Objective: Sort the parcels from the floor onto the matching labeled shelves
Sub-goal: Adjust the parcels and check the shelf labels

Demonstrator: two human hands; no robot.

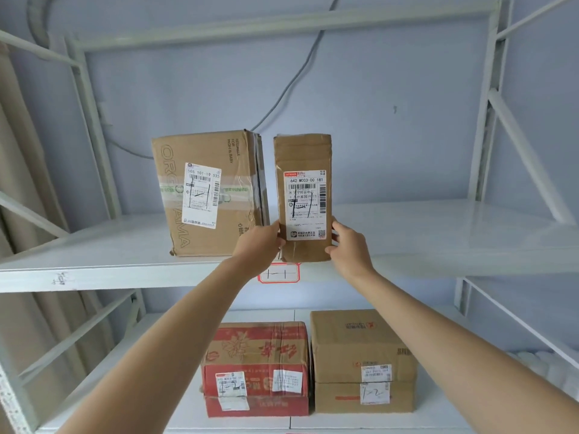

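The left hand [261,242] and right hand [349,245] clasp the lower sides of a slim parcel [303,198], upright at the upper shelf [94,261] front edge, above the shelf label [279,273], just beside a larger box [210,192].

Both forearms appear bare, with no sleeves, watch or rings seen.
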